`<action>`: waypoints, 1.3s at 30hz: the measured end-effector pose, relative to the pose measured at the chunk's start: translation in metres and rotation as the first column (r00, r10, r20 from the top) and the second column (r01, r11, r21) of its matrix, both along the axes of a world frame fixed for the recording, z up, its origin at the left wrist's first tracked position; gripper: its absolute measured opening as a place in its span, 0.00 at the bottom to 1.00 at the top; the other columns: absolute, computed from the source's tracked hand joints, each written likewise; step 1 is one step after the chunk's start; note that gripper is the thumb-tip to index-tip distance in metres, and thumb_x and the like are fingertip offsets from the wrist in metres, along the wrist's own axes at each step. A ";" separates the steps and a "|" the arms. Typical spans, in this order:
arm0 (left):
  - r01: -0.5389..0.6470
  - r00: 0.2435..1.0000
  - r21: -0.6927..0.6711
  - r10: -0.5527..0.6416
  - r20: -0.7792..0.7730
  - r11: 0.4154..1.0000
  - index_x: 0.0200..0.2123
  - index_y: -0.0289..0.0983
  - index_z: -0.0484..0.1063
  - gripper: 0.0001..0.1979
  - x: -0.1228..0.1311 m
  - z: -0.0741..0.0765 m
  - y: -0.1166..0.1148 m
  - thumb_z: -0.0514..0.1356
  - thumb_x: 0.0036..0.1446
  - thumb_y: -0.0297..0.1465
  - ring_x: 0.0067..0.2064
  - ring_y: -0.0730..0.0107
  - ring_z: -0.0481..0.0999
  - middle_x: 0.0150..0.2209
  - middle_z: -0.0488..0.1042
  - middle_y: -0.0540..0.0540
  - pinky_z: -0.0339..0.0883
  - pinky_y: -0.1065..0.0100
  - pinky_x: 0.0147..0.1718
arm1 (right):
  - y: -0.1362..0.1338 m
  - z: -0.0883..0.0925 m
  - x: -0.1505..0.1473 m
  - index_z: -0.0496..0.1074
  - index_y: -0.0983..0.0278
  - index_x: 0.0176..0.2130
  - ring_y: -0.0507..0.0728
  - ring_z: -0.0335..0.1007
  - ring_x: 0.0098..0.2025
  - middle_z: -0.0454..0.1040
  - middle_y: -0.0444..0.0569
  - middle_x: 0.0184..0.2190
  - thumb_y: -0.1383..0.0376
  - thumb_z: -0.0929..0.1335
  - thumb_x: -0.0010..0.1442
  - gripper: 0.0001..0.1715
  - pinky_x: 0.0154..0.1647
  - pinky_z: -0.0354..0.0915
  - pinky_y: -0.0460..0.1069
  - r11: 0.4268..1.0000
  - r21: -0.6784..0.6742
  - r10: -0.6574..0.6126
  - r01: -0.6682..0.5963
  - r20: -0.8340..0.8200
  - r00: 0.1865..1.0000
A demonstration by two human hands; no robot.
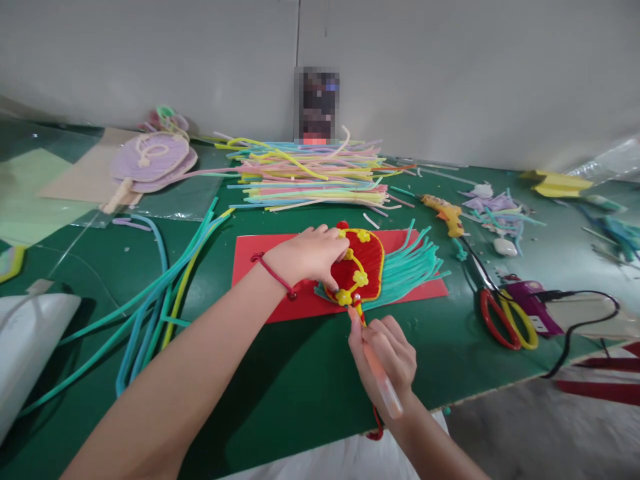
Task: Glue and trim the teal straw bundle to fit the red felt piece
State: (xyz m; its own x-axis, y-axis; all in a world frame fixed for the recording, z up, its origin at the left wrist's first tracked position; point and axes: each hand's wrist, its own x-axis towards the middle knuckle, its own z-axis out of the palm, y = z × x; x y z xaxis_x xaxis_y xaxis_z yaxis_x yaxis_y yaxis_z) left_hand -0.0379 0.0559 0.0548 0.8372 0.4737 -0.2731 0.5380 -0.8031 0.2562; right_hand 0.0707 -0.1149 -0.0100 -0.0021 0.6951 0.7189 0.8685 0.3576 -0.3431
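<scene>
My left hand [320,257] reaches across the red fan [367,257], with its fingers at the far edge and its thumb near the bottom, gripping it. The fan is made of fuzzy pipe cleaners, with a yellow rim and yellow flowers. A teal pipe-cleaner fringe [413,267] spreads out to its right. Below the fan, my right hand [393,353] is closed around a translucent orange pen-like tool [377,370]. That tool's tip meets the short red-and-yellow handle area [359,308] of the fan. Under the fan lies a red card [253,267].
Bundled pastel pipe cleaners [310,173] lie behind the card. Loose teal ones [165,287] stretch along the left, near a lilac fan [150,157]. To the right are scissors [500,320], a yellow glue gun [445,212], a purple box [533,303] with a black cord, and offcuts [495,210].
</scene>
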 end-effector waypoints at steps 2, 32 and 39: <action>0.002 1.000 0.000 -0.002 0.007 1.000 0.37 0.37 0.64 0.24 0.000 -0.001 0.000 0.68 0.44 0.44 0.45 0.58 0.65 0.45 0.66 0.43 0.57 0.67 0.35 | 0.000 0.000 -0.001 0.57 0.61 0.24 0.49 0.49 0.22 0.58 0.38 0.17 0.80 0.70 0.52 0.21 0.20 0.52 0.45 0.998 -0.006 0.061 -0.061 0.008 0.998; 0.010 0.999 0.008 -0.010 -0.033 1.000 0.38 0.37 0.64 0.21 0.001 0.006 -0.003 0.66 0.47 0.42 0.48 0.56 0.64 0.47 0.66 0.42 0.58 0.66 0.36 | 0.017 0.006 -0.009 0.62 0.62 0.24 0.49 0.59 0.22 0.60 0.38 0.18 0.77 0.67 0.55 0.15 0.44 0.71 0.53 0.986 -0.058 0.161 -0.159 0.026 0.987; 0.005 0.999 0.009 -0.004 -0.038 1.000 0.37 0.37 0.64 0.20 0.001 0.007 -0.003 0.66 0.47 0.41 0.48 0.56 0.64 0.48 0.66 0.42 0.58 0.66 0.36 | 0.018 0.007 -0.009 0.61 0.62 0.24 0.48 0.59 0.23 0.61 0.38 0.18 0.78 0.68 0.54 0.16 0.45 0.71 0.54 0.986 -0.070 0.157 -0.154 0.041 0.987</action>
